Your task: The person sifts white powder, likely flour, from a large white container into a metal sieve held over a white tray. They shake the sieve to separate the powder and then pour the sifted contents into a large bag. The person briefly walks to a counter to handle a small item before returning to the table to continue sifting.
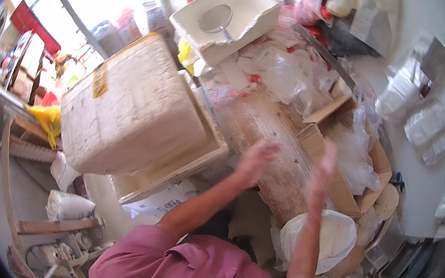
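My left hand [256,160] hovers over a worn wooden board [280,130], its fingers stretched toward the board and a little blurred. Nothing shows in it. My right hand [323,172] is raised beside an opened cardboard box [334,185], fingers extended and also blurred, likewise holding nothing visible. The two hands are apart with the board between them. Clear plastic bags [351,161] fill the box. Under my right forearm is a round container lined with a white bag [333,241], partly hidden by the arm.
A large dirty foam box [130,110] rests tilted on another open foam box [212,149] at left. Farther back, a broken-edged foam box [254,22] holds a sieve [216,19]. Crumpled plastic bags [293,69] cover the board's far end. Blue-handled scissors [398,182] are at right.
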`<state>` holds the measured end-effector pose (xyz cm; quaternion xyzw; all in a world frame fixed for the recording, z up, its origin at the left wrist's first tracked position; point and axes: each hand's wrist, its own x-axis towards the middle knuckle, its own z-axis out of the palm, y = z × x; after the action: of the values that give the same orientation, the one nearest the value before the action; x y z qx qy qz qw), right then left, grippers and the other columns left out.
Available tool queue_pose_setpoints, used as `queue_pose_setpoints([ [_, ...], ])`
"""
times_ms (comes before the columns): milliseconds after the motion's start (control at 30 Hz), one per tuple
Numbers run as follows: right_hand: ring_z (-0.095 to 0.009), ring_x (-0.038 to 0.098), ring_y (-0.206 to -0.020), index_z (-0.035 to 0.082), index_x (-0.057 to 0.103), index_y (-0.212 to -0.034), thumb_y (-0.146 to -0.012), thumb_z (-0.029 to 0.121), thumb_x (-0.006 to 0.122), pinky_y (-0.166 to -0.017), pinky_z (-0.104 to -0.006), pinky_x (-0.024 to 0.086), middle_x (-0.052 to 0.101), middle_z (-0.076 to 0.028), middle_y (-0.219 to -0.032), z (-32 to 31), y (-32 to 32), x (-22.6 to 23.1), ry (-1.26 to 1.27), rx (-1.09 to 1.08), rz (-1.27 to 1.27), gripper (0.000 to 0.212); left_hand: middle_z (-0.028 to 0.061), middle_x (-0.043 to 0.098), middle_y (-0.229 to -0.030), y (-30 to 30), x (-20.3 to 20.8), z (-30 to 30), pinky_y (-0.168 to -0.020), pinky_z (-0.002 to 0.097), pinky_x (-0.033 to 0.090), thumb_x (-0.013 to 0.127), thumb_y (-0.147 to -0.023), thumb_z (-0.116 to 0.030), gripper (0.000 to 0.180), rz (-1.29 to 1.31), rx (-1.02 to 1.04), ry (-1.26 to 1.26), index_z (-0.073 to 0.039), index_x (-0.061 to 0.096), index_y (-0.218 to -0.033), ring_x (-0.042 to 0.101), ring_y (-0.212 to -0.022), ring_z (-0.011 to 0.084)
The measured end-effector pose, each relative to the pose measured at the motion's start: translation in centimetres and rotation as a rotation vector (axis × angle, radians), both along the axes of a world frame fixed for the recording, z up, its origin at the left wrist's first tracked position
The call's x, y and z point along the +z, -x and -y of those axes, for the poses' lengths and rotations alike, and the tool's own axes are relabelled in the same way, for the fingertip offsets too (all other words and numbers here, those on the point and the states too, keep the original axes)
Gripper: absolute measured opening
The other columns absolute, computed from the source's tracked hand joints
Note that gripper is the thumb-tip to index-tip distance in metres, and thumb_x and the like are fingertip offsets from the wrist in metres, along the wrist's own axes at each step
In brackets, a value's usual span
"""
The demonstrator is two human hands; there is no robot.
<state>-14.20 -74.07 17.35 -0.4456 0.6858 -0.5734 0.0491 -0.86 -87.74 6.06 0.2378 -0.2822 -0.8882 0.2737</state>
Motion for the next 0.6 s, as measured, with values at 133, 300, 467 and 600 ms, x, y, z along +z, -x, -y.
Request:
queue_pose_setpoints([
  [133,-0.03,0.047,-0.135,-0.003,0.051,-0.142,-0.104,0.042,0.044,-0.116,-0.046,0.031,0.053,-0.015,-0.145,-15.9,-3.5,7.8,0.111,-0.876,0.001,0.059,0.0136,0.054,-0.145,8.0,-0.1,-8.9,-0.108,0.0422,0.04,0.047,-0.105,-0.044,0.055,-0.087,-0.217,-0.037,-0.003,0.05,-0.142,0.051,-0.13,0.0258],
  [300,-0.031,0.047,-0.136,-0.002,0.049,-0.143,-0.105,0.041,0.04,-0.116,-0.0468,0.03,0.054,-0.016,-0.144,-20.0,-9.5,-4.5,-0.169,-0.428,-0.326,0.059,0.0091,0.058,-0.133,8.8,-2.6,-23.9,-0.103,0.0351,0.04,0.047,-0.105,-0.041,0.049,-0.295,-0.43,0.161,-0.004,0.054,-0.137,0.053,-0.12,0.0202],
  [467,-0.035,0.048,-0.133,0.001,0.044,-0.146,-0.106,0.039,0.035,-0.114,-0.0479,0.032,0.056,-0.017,-0.141,-23.7,-13.1,-9.4,-0.393,-0.361,-0.597,0.056,0.0006,0.065,-0.109,-7.3,-3.8,-22.4,-0.083,0.0222,0.045,0.049,-0.103,-0.04,0.041,0.056,-0.695,0.283,-0.009,0.059,-0.127,0.057,-0.095,0.0113],
  [600,-0.036,0.056,-0.12,0.002,0.056,-0.13,-0.103,0.031,0.043,-0.103,-0.0469,0.04,0.063,-0.017,-0.128,-19.8,-23.5,-10.2,-0.117,-0.354,-0.436,0.042,0.0024,0.068,-0.089,-14.3,-4.6,-21.5,-0.072,0.032,0.048,0.049,-0.102,-0.037,0.035,0.044,-0.263,-0.263,-0.01,0.072,-0.098,0.06,-0.081,0.0134],
])
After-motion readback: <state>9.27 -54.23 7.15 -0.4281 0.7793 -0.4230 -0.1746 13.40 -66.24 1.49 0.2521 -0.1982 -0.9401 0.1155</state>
